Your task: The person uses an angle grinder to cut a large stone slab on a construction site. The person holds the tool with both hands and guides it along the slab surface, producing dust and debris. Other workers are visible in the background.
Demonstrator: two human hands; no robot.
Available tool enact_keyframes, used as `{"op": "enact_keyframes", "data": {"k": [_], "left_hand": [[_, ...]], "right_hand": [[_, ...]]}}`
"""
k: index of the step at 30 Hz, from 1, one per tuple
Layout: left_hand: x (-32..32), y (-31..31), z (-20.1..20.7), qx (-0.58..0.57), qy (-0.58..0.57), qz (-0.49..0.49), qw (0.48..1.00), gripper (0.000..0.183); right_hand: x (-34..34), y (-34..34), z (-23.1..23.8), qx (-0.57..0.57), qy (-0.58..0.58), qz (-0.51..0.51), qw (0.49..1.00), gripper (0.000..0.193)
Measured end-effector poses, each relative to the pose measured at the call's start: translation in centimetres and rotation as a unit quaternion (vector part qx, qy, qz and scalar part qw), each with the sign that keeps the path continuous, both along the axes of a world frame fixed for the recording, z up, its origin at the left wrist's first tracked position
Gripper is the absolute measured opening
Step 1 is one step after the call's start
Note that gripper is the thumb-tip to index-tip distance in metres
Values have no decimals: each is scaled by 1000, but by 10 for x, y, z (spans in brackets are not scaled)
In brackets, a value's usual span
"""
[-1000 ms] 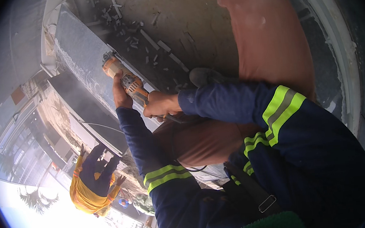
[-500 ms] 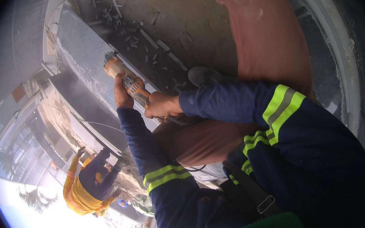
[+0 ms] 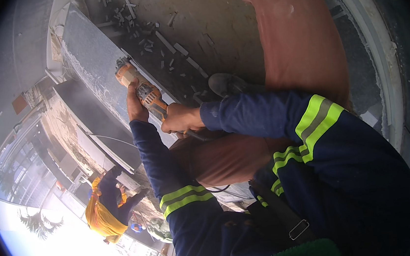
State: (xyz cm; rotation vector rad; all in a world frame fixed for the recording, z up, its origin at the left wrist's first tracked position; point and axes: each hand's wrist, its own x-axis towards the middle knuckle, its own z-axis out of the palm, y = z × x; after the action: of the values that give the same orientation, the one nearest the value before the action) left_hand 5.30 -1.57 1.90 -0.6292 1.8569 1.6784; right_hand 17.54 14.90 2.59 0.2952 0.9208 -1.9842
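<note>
An orange and black angle grinder (image 3: 149, 95) lies across the long edge of a grey stone slab (image 3: 89, 38), its head end at the slab's edge. My left hand (image 3: 135, 105) is closed round the front part of its body. Further back, my right hand (image 3: 182, 118) grips the rear handle, and a dark cord runs from that end. Whether the disc touches the stone cannot be made out. Pale dust marks the slab's face.
Broken stone strips and chips (image 3: 173, 44) litter the floor beside the slab. My dark shoe (image 3: 224, 83) is close by the grinder. At the lower left, a co-worker in a yellow top (image 3: 103, 214) bends over. A second, dark slab (image 3: 87, 109) lies left of the first.
The grinder and both my hands have stayed almost in place. The co-worker in yellow has shifted a little to the right and changed the pose of the arms.
</note>
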Motion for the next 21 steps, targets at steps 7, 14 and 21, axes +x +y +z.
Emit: {"op": "enact_keyframes", "data": {"k": [7, 14, 21], "left_hand": [[0, -1, 0, 2, -6, 3, 1000, 42], [-6, -7, -3, -6, 2, -1, 1000, 46], [-8, -5, -9, -12, 10, 18, 1000, 43]], "right_hand": [[0, 0, 0, -8, -3, -6, 1000, 19], [-6, -1, -4, -21, -7, 4, 1000, 15], [-10, -5, -9, -7, 19, 2, 1000, 16]]}}
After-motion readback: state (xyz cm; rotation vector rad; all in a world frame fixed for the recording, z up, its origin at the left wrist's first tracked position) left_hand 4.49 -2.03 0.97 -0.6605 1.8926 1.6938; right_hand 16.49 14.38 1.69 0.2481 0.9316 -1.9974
